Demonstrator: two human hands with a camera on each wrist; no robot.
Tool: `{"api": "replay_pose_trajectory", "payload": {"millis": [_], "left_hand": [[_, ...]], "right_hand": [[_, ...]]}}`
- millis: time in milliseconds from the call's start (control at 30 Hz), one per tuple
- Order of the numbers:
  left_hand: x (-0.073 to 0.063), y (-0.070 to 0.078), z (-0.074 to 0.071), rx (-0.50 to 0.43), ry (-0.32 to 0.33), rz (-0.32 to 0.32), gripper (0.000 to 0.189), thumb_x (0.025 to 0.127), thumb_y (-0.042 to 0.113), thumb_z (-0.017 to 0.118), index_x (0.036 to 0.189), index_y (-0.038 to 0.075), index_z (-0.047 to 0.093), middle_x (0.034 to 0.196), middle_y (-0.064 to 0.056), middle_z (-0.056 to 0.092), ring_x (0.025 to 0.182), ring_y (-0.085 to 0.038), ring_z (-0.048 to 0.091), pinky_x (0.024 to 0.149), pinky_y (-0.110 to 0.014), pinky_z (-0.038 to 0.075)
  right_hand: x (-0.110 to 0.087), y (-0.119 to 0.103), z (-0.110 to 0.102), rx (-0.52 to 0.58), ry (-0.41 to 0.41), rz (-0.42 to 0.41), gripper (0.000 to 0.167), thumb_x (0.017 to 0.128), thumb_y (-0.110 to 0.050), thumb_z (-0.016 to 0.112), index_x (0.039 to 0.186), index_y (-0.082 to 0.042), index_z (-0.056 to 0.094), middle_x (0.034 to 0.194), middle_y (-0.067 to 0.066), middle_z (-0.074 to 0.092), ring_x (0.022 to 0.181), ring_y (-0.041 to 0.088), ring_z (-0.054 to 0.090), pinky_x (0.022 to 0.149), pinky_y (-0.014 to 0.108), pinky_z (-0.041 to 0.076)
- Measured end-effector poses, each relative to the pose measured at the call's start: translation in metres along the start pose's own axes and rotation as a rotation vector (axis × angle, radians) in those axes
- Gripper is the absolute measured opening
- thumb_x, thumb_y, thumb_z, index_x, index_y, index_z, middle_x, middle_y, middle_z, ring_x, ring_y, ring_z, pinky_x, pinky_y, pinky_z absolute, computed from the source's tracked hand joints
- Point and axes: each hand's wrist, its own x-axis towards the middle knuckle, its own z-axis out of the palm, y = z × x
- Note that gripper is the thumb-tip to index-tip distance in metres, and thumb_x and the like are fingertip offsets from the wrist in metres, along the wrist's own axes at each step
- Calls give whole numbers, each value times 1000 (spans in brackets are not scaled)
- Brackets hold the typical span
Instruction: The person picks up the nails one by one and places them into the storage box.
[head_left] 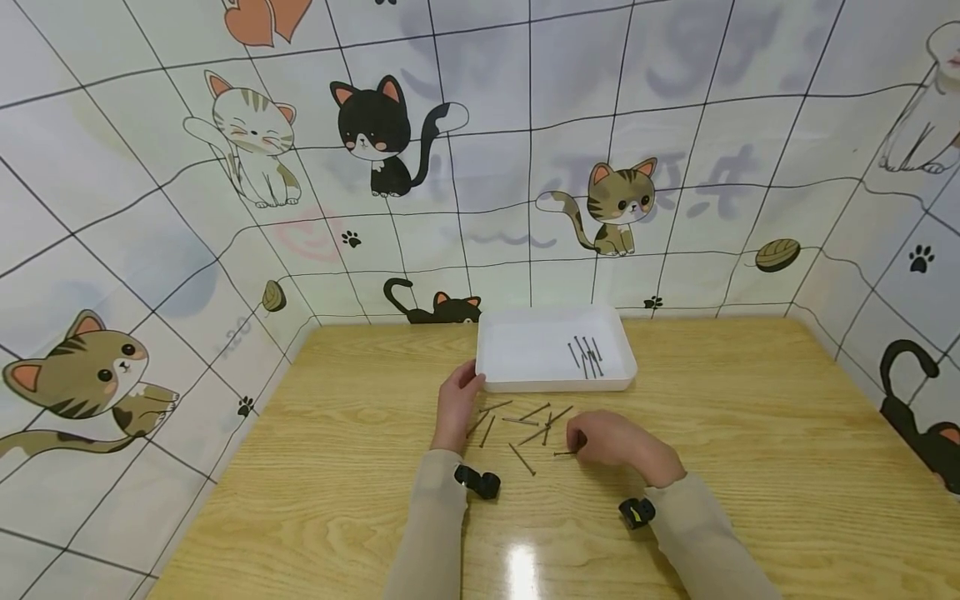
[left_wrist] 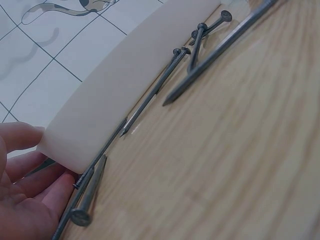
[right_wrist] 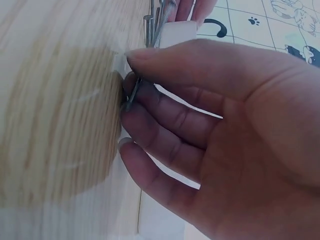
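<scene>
A white tray (head_left: 551,386) stands at the back of the wooden table, with several nails (head_left: 588,357) lying in its right part. My left hand (head_left: 456,407) grips the tray's near left corner, thumb and fingers on either side of it in the left wrist view. In front of the tray, several loose steel nails (head_left: 522,469) are scattered, some crossing each other. My right hand (head_left: 611,439) is low over the table, right of them, pinching a nail (right_wrist: 133,94) between thumb and fingertips. Its end sticks out toward the left in the head view.
The wooden tabletop (head_left: 360,517) meets walls covered with a cat-and-grid print (head_left: 495,167) at the back and both sides. In the left wrist view, loose nails (left_wrist: 89,195) lie right beside the tray corner and my left fingers.
</scene>
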Motion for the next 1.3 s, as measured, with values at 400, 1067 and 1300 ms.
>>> {"api": "replay_pose_trajectory", "payload": {"millis": [400,1067,1300], "left_hand": [[0,1,-1,0,4,-1,41,89,21,55,128,11,50,125,-4,51,114,-15,46,95,-35,37],[1,1,0,6,5,-4,40,89,22,56,127,12,50,124,-3,52,113,-15,46,94,-35,37],[0,1,0,14,11,2,40,88,21,56,127,12,51,123,-3,52,112,-14,47,94,-34,38]], "right_hand": [[-2,4,-5,-5,57,-19,14,75,-4,66,81,-15,60,73,-7,53,68,11,47,62,31,40],[0,2,-9,189,58,51,39,75,0,63,113,-8,53,75,-1,57,62,13,50,58,30,41],[0,4,-8,199,58,32,44,77,0,63,119,-9,52,77,0,57,63,13,49,54,29,41]]}}
